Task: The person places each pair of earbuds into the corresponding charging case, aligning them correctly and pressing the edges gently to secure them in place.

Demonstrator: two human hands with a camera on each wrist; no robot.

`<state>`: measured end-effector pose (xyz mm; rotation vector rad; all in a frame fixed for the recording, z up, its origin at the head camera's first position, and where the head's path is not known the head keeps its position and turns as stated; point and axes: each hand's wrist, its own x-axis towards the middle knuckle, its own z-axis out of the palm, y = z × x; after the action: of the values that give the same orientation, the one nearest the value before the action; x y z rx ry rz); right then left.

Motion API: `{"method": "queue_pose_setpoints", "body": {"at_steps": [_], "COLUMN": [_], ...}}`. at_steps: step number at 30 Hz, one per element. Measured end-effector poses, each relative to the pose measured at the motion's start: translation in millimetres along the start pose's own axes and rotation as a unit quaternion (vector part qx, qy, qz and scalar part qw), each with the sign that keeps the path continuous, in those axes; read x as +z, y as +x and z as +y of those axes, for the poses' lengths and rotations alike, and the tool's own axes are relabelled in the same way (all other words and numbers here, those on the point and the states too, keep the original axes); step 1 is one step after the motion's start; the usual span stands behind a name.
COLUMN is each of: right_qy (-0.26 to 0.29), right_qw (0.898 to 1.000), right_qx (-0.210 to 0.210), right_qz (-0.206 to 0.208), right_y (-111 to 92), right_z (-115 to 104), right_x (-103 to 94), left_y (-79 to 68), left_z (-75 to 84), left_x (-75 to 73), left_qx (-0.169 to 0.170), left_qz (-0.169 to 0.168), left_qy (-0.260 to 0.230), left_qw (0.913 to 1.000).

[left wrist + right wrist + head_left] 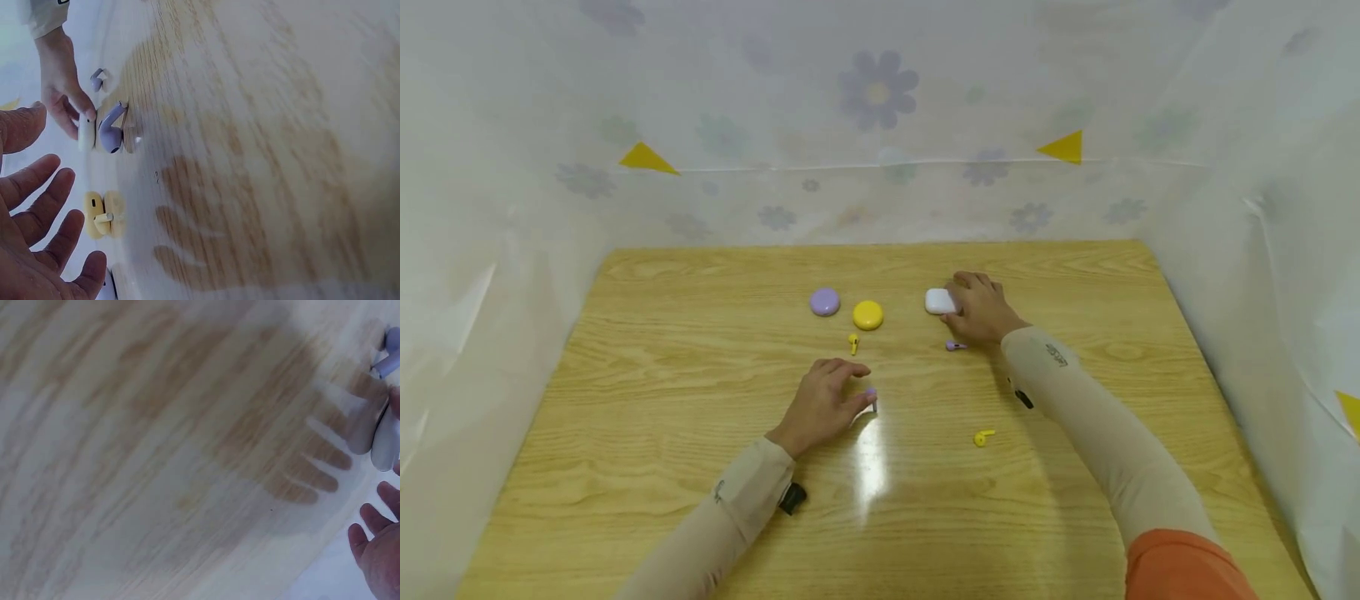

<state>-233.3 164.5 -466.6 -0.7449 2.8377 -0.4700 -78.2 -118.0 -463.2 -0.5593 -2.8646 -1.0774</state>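
Observation:
My left hand (823, 404), its fingers relaxed and spread, hovers beside a purple earbud (111, 134). In the left wrist view a gap separates that earbud from the fingers. Farther off on the right, my right hand (985, 308) pinches a white earbud case (938, 302) at its right end, between thumb and a finger. The other fingers extend past the case, seen in the right wrist view. A second purple earbud (955, 345) lies on the table just in front of that hand.
Left of the white case are a round purple case (824, 302) and a round yellow case (868, 315). One yellow earbud (853, 343) lies before the yellow case, another yellow earbud (982, 437) nearer on the right. White patterned sheets surround the wooden table (662, 375).

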Motion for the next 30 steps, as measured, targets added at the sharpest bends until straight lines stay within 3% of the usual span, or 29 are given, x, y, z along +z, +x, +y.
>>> {"method": "queue_pose_setpoints", "body": {"at_steps": [6,14,20,30], "right_qy": [0.02,0.02,0.02,0.004], "right_qw": [0.999,0.996,0.992,0.987], "right_qx": [-0.013,-0.035,-0.053,-0.086], "right_qz": [0.042,0.079,0.113,0.137], "right_y": [-4.4,-15.4,-29.7,-59.0], "right_z": [-0.6,-6.9,-13.0,-27.3], "right_x": [1.5,0.7,0.8,2.4], "left_y": [1.9,8.4,17.3,38.5], "left_z": [2.9,7.2,7.1,5.4], "left_x": [-2.7,-7.6,-7.1,-9.3], "left_qx": [0.028,0.034,0.051,0.022], "left_qz": [0.02,0.021,0.043,0.09], "left_qy": [0.015,0.017,0.033,0.026], "left_qw": [0.9993,0.9991,0.9973,0.9954]}}
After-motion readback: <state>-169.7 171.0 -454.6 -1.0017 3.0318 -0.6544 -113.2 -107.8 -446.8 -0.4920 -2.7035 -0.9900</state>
